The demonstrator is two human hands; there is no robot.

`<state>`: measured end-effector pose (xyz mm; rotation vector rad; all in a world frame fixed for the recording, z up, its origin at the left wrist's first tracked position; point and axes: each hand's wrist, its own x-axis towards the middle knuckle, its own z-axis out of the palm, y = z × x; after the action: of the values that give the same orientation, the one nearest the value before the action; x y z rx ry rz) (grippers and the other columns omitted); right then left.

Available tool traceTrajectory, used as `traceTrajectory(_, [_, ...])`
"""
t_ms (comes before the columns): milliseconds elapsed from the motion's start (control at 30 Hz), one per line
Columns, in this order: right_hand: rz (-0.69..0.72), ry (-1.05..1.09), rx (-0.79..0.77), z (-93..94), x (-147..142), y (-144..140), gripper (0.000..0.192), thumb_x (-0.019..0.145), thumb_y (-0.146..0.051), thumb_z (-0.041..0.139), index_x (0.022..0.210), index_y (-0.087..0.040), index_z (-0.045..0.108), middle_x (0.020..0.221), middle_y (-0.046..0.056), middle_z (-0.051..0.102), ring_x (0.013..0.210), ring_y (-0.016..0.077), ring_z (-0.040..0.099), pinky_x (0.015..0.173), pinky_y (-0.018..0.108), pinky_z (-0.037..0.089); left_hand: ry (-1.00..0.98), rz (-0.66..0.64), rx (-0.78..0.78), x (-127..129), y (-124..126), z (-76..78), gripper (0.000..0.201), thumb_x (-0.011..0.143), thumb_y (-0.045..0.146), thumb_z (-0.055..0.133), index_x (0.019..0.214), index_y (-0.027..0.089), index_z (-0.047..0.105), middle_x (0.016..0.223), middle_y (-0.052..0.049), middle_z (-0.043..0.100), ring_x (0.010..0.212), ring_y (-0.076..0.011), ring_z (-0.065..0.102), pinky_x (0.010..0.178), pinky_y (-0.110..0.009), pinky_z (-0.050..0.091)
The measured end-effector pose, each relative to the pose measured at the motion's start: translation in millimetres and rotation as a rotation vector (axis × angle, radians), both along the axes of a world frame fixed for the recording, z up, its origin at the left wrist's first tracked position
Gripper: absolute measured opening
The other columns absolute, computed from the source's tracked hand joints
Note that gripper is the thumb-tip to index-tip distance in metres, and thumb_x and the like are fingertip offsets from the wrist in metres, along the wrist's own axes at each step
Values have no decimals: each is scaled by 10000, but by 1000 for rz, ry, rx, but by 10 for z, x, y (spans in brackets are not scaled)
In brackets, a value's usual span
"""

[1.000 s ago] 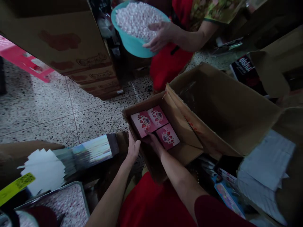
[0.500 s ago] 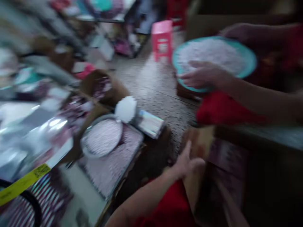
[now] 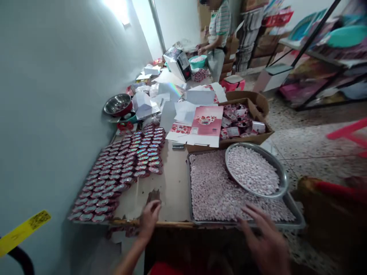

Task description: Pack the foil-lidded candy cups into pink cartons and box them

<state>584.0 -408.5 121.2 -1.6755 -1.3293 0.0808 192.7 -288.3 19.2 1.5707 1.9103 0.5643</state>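
Observation:
My left hand (image 3: 150, 217) is at the table's front edge, fingers curled together, with nothing visible in them. Just beyond it is a dark patch (image 3: 154, 195) on the tabletop. My right hand (image 3: 265, 238), blurred, has its fingers apart over the front rim of a metal tray (image 3: 190, 191). Small pale pinkish pieces (image 3: 210, 187) fill the tray. A round metal bowl (image 3: 283, 179) of similar whiter pieces rests tilted on the tray's right side. Rows of small sealed packs (image 3: 123, 164) with shiny tops cover the table's left part.
Behind the tray stands a cardboard box (image 3: 266, 131) of pink packs, partly under a flattened printed carton (image 3: 208, 122). A steel bowl (image 3: 117, 104) sits by the wall. At the table's far end, a person (image 3: 219, 30) stands near a teal basin (image 3: 197, 63).
The view has swung left from the floor and an open carton to the table. My left hand has left the carton's edge. Another person's hands with the teal basin are out of view.

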Motion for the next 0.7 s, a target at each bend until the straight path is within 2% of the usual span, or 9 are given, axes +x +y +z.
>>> traceTrajectory(33, [70, -73, -4, -43, -145, 473, 232, 998, -397, 675, 1198, -295, 734, 1192, 94, 752, 1115, 294, 707, 1000, 484, 587, 19, -27, 91, -133, 318, 87, 327, 787, 532, 622, 906, 259, 756, 962, -80, 804, 946, -312, 745, 926, -452, 570])
traceTrajectory(100, [169, -209, -106, -99, -341, 1461, 362, 989, -367, 668, 1338, -271, 685, 1354, 136, 694, 1286, 323, 635, 1116, 525, 525, 0, -119, 270, -165, 1050, 262, 293, 841, 525, 621, 823, 253, 730, 900, -76, 781, 901, -284, 720, 911, -416, 546])
traceTrajectory(200, [137, -418, -419, -122, -395, 2719, 788, 839, -341, 834, 1550, -217, 519, 1668, 202, 412, 1549, 412, 369, 1244, 597, 353, -82, -110, 376, 246, 2258, 492, 244, 857, 467, 675, 791, 232, 675, 839, -73, 750, 837, -247, 673, 878, -367, 514])
traceTrajectory(267, [129, -479, -711, -133, -354, 3226, 1100, 725, -378, 931, 1654, -239, 358, 1729, 211, 297, 1590, 447, 267, 1245, 640, 296, -173, -91, 278, 634, 2961, 596, 258, 792, 439, 774, 803, 214, 646, 831, -71, 737, 855, -246, 666, 857, -347, 500])
traceTrajectory(333, [164, -501, -925, -170, -332, 3446, 1200, 712, -424, 936, 1691, -252, 264, 1703, 216, 348, 1562, 440, 309, 1210, 616, 330, -268, -126, 162, 958, 3454, 659, 302, 724, 401, 847, 737, 204, 618, 739, -58, 701, 838, -253, 664, 821, -338, 495])
traceTrajectory(433, [172, -568, -930, -268, -376, 3406, 992, 846, -413, 818, 1680, -247, 308, 1575, 194, 527, 1425, 398, 459, 1138, 525, 390, -354, -174, 131, 1203, 3727, 724, 264, 687, 278, 853, 708, 195, 603, 725, -47, 699, 813, -226, 664, 790, -313, 499])
traceTrajectory(567, [76, -606, -724, -312, -464, 3142, 578, 1032, -379, 555, 1593, -255, 491, 1406, 178, 646, 1269, 359, 543, 1081, 472, 401, -645, -229, 161, 1157, 3501, 880, 209, 799, 253, 733, 973, 181, 643, 933, -52, 762, 819, -175, 692, 757, -282, 543])
traceTrajectory(633, [96, -596, -660, -236, -475, 3054, 595, 1040, -408, 548, 1605, -231, 484, 1423, 193, 628, 1291, 358, 544, 1105, 470, 401, -837, -232, 107, 1048, 3328, 978, 297, 805, 275, 728, 1067, 189, 619, 940, -43, 762, 778, -173, 700, 696, -285, 565])
traceTrajectory(700, [155, -602, -562, -74, -466, 3032, 826, 943, -482, 715, 1652, -192, 406, 1585, 222, 489, 1433, 389, 457, 1190, 502, 361, -914, -196, 59, 930, 3204, 1073, 360, 791, 307, 755, 1097, 196, 601, 898, -23, 753, 716, -164, 686, 624, -273, 557])
